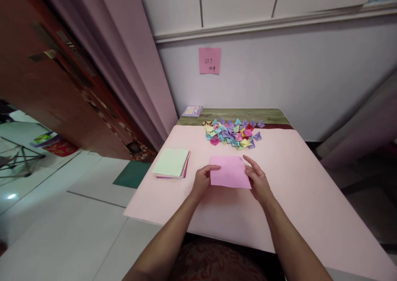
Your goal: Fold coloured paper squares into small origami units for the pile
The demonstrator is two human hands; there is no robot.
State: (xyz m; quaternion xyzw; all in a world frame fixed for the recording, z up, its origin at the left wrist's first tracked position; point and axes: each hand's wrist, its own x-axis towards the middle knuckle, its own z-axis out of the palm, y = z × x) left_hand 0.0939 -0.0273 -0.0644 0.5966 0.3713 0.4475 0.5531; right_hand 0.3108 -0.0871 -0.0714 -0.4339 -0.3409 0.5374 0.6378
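Note:
A square sheet of pink paper point(230, 173) is held up between my two hands, just above the pink-covered table point(297, 190). My left hand point(203, 181) pinches its left edge, thumb lying across the front and fingers behind. At the right edge my right hand point(259, 181) has the sheet between thumb and fingers, with one finger stretched out past the upper right corner. The paper looks flat, without clear folds. Left of my hands lies a stack of square paper point(171, 162), pale green on top with pink and red edges below. Beyond the sheet is a pile of small folded paper pieces point(231, 133) in many colours.
A small stack of printed cards point(192, 111) sits at the table's far left corner. A pink note point(209, 61) with handwriting is stuck on the wall behind. To the left hang a purple curtain point(133, 57) and a brown door point(62, 78).

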